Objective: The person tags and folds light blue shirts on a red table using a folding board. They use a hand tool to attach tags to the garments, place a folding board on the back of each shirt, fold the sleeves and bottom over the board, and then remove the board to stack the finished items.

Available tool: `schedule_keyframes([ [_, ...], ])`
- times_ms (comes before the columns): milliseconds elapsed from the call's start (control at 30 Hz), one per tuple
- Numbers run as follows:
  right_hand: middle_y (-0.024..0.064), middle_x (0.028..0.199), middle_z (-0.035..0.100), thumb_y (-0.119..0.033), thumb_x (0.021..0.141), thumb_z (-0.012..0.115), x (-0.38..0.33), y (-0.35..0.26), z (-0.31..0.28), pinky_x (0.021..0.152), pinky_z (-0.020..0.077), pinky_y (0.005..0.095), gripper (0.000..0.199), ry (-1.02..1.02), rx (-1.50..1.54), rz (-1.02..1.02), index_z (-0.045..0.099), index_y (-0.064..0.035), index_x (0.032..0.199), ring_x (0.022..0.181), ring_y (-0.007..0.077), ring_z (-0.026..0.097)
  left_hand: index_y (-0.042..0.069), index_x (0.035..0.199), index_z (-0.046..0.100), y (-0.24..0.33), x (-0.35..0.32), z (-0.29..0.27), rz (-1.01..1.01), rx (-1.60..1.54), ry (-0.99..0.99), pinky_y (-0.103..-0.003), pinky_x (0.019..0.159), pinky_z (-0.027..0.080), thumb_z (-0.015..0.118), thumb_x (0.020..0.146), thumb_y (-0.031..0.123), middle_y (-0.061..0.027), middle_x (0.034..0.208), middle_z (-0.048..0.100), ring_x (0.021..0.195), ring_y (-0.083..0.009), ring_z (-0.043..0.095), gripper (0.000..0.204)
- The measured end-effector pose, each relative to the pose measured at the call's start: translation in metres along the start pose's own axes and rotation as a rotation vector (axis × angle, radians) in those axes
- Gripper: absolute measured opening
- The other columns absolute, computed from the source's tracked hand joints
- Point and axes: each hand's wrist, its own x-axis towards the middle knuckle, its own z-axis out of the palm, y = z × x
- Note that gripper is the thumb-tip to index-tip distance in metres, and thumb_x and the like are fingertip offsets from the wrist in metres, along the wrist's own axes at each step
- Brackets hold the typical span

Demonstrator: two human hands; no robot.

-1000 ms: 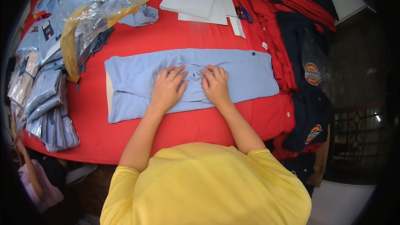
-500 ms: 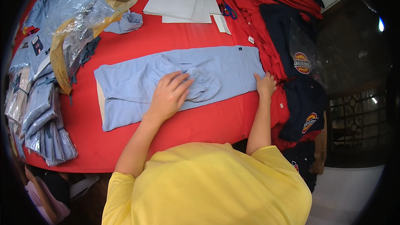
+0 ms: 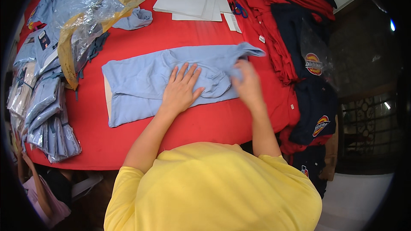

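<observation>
our left hand (image 3: 182,89) lies flat, fingers spread, on the light blue shirt (image 3: 141,83) at mid frame; our right hand (image 3: 247,83) grasps its lifted end. upper left, a plastic bag (image 3: 87,15) lies open over more blue shirts.

Light blue shirt (image 3: 145,85) under left hand (image 3: 180,92): soft matt woven cloth, creased and rumpled near the fingers. Edge lifted by right hand (image 3: 247,83): same thin, limp cloth. Red table cover (image 3: 205,122) below both hands: matt cloth, mostly smooth, faint wrinkles. Clear bag (image 3: 87,17) beyond left hand: glossy crinkled plastic film, yellowish in part, bright glints. Bagged blue garments (image 3: 47,115) far to the left of left hand: shiny plastic wrap over cloth. White sheets (image 3: 188,2) beyond both hands: flat, matt paper or card. Red and navy stacks (image 3: 295,30) right of right hand: matt cloth.
</observation>
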Motion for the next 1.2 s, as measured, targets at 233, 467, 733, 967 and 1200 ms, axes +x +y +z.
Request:
schedule_keyframes([
  [233, 0.0178, 0.117, 0.062, -0.021, 0.089, 0.062, -0.018, -0.025, 0.014, 0.088, 0.0476, 0.039, 0.03, -0.357, 0.27, 0.241, 0.063, -0.0008, 0.111, 0.103, 0.033, 0.061, 0.0, 0.139, 0.041, 0.001, 0.002, 0.004, -0.034, -0.079, 0.054, -0.045, 0.115, 0.022, 0.06, 0.087, 0.038, -0.0129, 0.147, 0.039, 0.138, -0.0295, 0.033, 0.067],
  [467, 0.0203, 0.099, 0.064, -0.028, 0.09, 0.06, -0.004, 0.053, 0.006, 0.081, 0.0471, 0.0377, 0.035, -0.014, 0.037, 0.441, 0.063, 0.0026, 0.105, 0.092, 0.031, 0.061, 0.002, 0.136, 0.047, -0.004, 0.001, -0.001, 0.014, -0.18, 0.187, -0.044, 0.113, 0.027, 0.062, 0.086, 0.03, -0.0149, 0.14, 0.046, 0.134, -0.0298, 0.038, 0.059],
  [733, 0.006, 0.094, 0.059, -0.014, 0.084, 0.067, 0.009, 0.002, -0.002, 0.082, 0.044, 0.0283, 0.024, -0.285, 0.467, 0.334, 0.056, -0.0005, 0.101, 0.089, 0.0144, 0.055, 0.001, 0.131, 0.051, 0.045, 0.021, -0.028, -0.376, -0.969, 0.039, -0.037, 0.097, 0.043, 0.059, 0.092, 0.037, -0.0178, 0.122, 0.058, 0.114, -0.0328, 0.055, 0.054],
  [967, 0.0204, 0.12, 0.059, -0.007, 0.094, 0.05, 0.01, -0.063, 0.001, 0.087, 0.0497, 0.0342, 0.012, -0.344, 1.445, 0.154, 0.051, -0.0039, 0.106, 0.098, 0.0235, 0.064, -0.001, 0.119, 0.059, -0.001, 0.009, -0.069, -0.687, -1.373, 0.267, -0.031, 0.079, 0.05, 0.074, 0.082, 0.022, -0.0076, 0.102, 0.066, 0.09, -0.0146, 0.061, 0.046],
  [1200, 0.0153, 0.117, 0.058, -0.014, 0.096, 0.052, -0.003, -0.062, 0.037, 0.077, 0.0551, 0.0318, 0.027, -0.637, 1.053, 0.555, 0.05, -0.0011, 0.119, 0.093, 0.02, 0.064, 0.0, 0.111, 0.063, -0.148, -0.121, -0.125, -0.944, -0.234, 0.261, -0.036, 0.084, 0.049, 0.074, 0.078, 0.03, -0.0172, 0.115, 0.059, 0.099, -0.0263, 0.061, 0.046],
])
